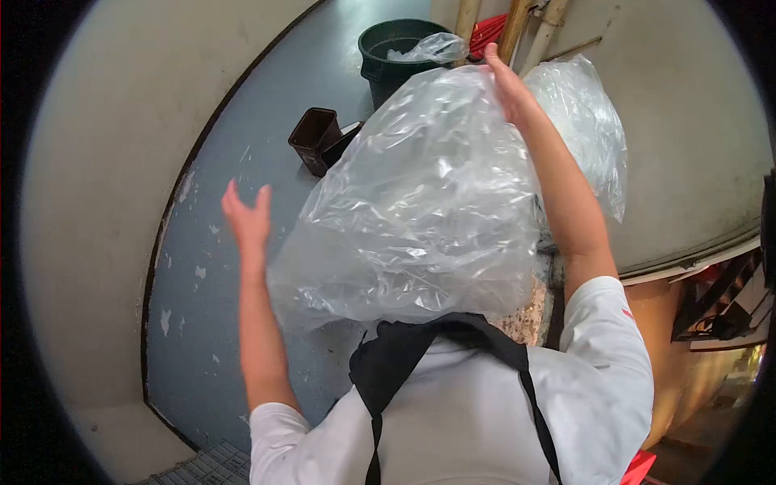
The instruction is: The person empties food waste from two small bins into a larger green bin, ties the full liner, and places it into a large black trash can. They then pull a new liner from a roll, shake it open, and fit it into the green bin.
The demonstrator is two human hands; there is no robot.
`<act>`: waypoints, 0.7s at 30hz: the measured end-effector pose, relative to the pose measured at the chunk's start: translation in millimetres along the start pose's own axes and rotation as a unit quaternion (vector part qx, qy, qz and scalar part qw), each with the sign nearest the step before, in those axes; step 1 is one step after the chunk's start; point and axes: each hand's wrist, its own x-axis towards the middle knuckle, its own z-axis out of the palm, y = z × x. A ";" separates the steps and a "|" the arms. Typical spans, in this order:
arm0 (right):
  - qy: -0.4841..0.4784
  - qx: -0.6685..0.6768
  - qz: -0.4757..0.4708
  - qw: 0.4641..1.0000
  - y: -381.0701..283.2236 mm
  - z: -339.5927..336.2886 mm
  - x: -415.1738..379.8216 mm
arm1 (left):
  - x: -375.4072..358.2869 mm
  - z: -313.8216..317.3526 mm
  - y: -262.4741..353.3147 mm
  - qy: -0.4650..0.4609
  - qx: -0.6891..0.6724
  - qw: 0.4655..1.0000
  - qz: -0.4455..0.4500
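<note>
A large, puffed-out clear plastic bag (pixel 420 202) fills the space in front of my chest. My left hand (pixel 246 217) is off to the left of the bag, apart from it, fingers spread and holding nothing. My right hand (pixel 505 87) is at the bag's upper right edge, thumb raised; its other fingers are partly hidden, and whether they grip the plastic cannot be made out. Behind my right forearm stands another full clear plastic bag (pixel 578 121).
A green round bin (pixel 392 69) with clear plastic over its rim stands at the top. Left of it is a small brown bin (pixel 314 133) on the blue-grey floor (pixel 202 323). Pipes (pixel 513 32) and something red (pixel 487 34) are at the wall.
</note>
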 end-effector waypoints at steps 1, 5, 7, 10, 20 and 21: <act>-0.053 0.065 0.046 0.995 4.9 5.8 11.2 | -23.3 0.1 57.3 -0.001 -0.089 0.994 0.059; -0.122 -0.013 -0.032 0.992 14.1 34.2 8.6 | -91.5 44.6 130.9 -0.142 -0.072 0.972 0.172; -0.088 -0.240 -0.113 0.960 12.6 36.1 10.0 | -96.8 102.5 68.9 -0.271 -0.170 0.947 0.008; 0.021 -0.475 -0.220 0.852 5.4 31.0 2.7 | -74.4 130.9 -22.2 -0.343 -0.261 0.897 -0.100; -0.165 -0.400 -0.284 0.856 27.5 113.5 -65.4 | -34.1 101.8 142.3 -0.184 -0.442 0.873 0.095; -0.114 -0.435 -0.354 0.820 29.2 105.3 -77.8 | -25.2 110.3 123.0 -0.157 -0.482 0.856 0.097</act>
